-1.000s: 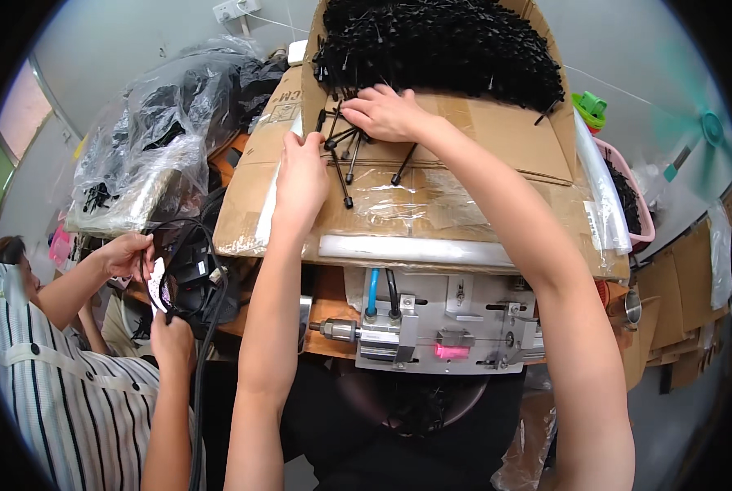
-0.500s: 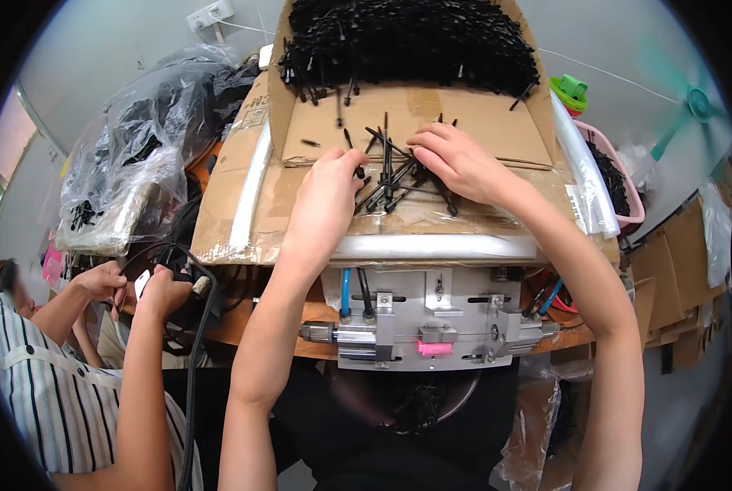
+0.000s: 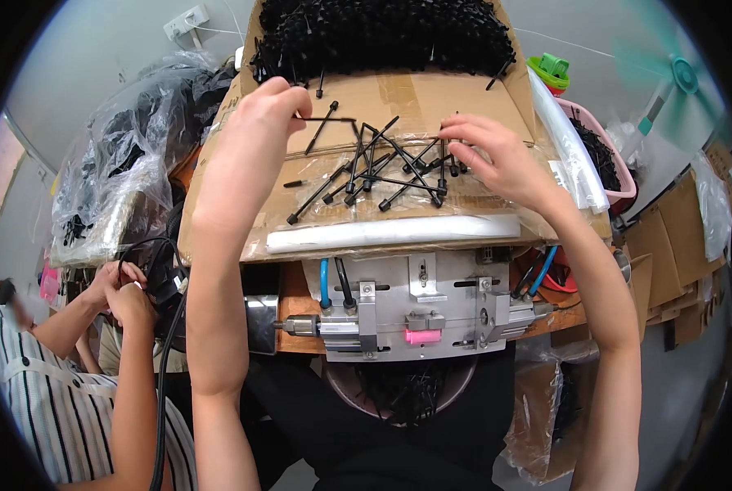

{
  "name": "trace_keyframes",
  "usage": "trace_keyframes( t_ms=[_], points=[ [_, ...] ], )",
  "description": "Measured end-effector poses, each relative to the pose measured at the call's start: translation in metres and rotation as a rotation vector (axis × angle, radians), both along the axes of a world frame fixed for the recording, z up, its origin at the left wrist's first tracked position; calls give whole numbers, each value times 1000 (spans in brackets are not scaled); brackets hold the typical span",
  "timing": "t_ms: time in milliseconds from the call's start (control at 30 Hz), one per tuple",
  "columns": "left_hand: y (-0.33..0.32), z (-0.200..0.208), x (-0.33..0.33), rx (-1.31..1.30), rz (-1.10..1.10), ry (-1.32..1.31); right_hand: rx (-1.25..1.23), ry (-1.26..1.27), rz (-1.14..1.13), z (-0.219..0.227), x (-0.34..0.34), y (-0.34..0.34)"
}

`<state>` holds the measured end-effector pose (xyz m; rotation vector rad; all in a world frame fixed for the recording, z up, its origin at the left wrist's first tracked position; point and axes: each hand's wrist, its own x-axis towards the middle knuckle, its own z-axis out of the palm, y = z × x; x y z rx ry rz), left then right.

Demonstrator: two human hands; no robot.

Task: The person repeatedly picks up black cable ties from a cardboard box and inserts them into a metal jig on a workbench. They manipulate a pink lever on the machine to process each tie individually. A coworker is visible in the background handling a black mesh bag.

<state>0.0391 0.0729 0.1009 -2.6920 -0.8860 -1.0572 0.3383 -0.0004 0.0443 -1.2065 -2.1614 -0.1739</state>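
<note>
Thin black rods with thicker heads (image 3: 374,168) lie crisscrossed in a loose heap on the cardboard. My left hand (image 3: 255,123) is raised at the heap's left, fingers closed on the end of one black rod (image 3: 329,119) that sticks out to the right. Another rod (image 3: 322,128) slants beneath it. At the heap's right edge my right hand (image 3: 497,155) is open, its fingers apart and slightly curled, fingertips beside a few rods. Whether they touch those rods is hard to see.
A cardboard box (image 3: 503,29) packed with black rods stands behind. Nearest me is a metal fixture (image 3: 423,327) with a pink piece, above a basin (image 3: 468,385) of black parts. A pink basket (image 3: 619,176) is at right. A co-worker's hands (image 3: 124,290) are at left.
My left hand has moved left and up from the heap, with a rod in its fingers. My right hand has shifted right, and the rods lie more spread out. The view has shifted slightly.
</note>
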Motion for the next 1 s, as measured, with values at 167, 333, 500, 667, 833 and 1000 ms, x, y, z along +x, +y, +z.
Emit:
trace_keyframes(
  t_ms=[167, 333, 500, 667, 833, 1000],
  points=[
    [-16, -9, -11, -30, 44, -254, -83, -38, 5, 33, -30, 6],
    [-43, -52, -47, -134, 252, -395, -122, -148, 45, 37, -54, 33],
    [-44, -99, -74, -241, 345, -396, -222, -140, 176, 23, -92, 55],
    [-41, -105, -63, -303, 350, -418, -310, -207, 290, 4, -161, 66],
    [-40, -108, -71, -319, 364, -410, -386, -401, 228, 9, -196, 64],
    [-37, -112, -74, -310, 332, -420, -222, -405, 253, 3, -198, 58]
  ],
)
